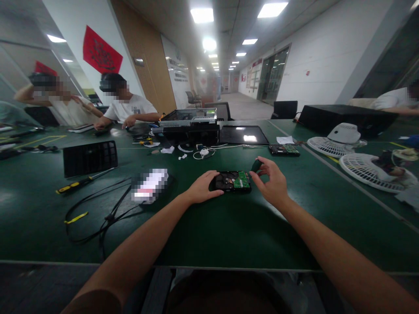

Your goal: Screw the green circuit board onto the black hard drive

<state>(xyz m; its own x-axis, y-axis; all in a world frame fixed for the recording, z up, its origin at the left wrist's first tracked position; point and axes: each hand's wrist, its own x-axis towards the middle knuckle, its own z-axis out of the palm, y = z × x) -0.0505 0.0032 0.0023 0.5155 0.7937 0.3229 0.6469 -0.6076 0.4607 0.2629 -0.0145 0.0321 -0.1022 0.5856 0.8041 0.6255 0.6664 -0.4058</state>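
Observation:
A hard drive (233,181) lies on the green table in front of me, its green circuit board facing up on the right part. My left hand (205,187) grips its left end, thumb along the near side and fingers at the far side. Just past the drive's right end, my right hand (269,179) pinches the dark, stubby handle of a screwdriver (256,165) between thumb and fingers. The handle leans up and away from the drive. Its shaft and tip are too small to make out.
Another hard drive (284,150) lies beyond my right hand. An open computer case (186,128) and a dark panel (244,134) stand farther back. To the left are a phone (149,186), black cables (109,217) and a yellow-black screwdriver (73,185). White fan parts (366,172) sit right. Co-workers sit opposite.

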